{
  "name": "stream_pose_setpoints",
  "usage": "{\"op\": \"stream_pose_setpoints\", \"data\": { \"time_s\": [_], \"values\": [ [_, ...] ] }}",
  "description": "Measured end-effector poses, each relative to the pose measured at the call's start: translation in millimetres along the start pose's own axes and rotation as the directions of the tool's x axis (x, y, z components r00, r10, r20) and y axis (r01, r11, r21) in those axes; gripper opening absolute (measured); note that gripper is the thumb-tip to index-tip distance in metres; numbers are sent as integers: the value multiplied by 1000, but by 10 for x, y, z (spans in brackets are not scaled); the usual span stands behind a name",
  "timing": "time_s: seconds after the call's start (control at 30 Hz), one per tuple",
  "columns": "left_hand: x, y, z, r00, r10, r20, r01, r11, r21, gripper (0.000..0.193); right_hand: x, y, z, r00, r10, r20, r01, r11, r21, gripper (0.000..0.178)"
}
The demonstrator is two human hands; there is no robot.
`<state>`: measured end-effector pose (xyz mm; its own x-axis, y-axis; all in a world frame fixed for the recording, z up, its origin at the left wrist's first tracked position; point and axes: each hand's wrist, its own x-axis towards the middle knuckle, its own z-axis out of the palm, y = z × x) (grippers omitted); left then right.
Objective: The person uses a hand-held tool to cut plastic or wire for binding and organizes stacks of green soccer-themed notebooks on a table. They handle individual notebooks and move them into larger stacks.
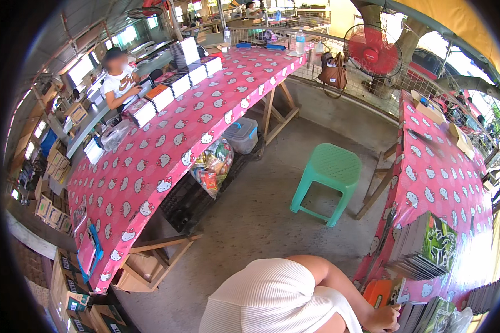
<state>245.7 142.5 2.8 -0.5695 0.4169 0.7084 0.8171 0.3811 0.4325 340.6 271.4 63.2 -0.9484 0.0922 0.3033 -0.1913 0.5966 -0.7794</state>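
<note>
My left arm comes from the white ribbed top at the lower edge and reaches right. My left hand (pixel 384 319) is low over the right-hand table, its fingers curled closed. Whatever it holds, if anything, is hidden. Close beside its fingertips stands a stack of thin books with green covers (pixel 439 317), partly cut off by the lower edge. An orange, flat object (pixel 377 293) lies just beyond the hand. Farther back is a larger fanned stack of grey-edged books with a green printed cover (pixel 436 244). My right hand is out of view.
A green plastic stool (pixel 331 172) stands on the concrete floor between two pink-covered tables. Book stacks (pixel 162 97) line the long left table (pixel 166 147), where another person (pixel 119 80) works behind. Under it are a bag of wrappers (pixel 214 166) and a lidded bin (pixel 242 135).
</note>
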Motion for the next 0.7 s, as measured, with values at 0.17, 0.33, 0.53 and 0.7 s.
{"op": "stream_pose_setpoints", "data": {
  "time_s": [0.17,0.33,0.53,0.7],
  "values": [
    [103,-93,-268,987,106,118,-73,964,-254,15,56,-50,16,1000,18,5,-17,982,-190,36],
    [45,-188,-291,984,177,11,-163,929,-332,11,65,-88,12,999,42,23,-35,963,-268,33],
    [26,-208,-243,965,242,102,-214,951,-225,15,64,168,10,998,48,-34,-54,975,-218,29],
    [8,-224,-222,966,255,38,-245,952,-182,15,78,-77,74,999,32,-19,-37,952,-303,28]
  ]
}}
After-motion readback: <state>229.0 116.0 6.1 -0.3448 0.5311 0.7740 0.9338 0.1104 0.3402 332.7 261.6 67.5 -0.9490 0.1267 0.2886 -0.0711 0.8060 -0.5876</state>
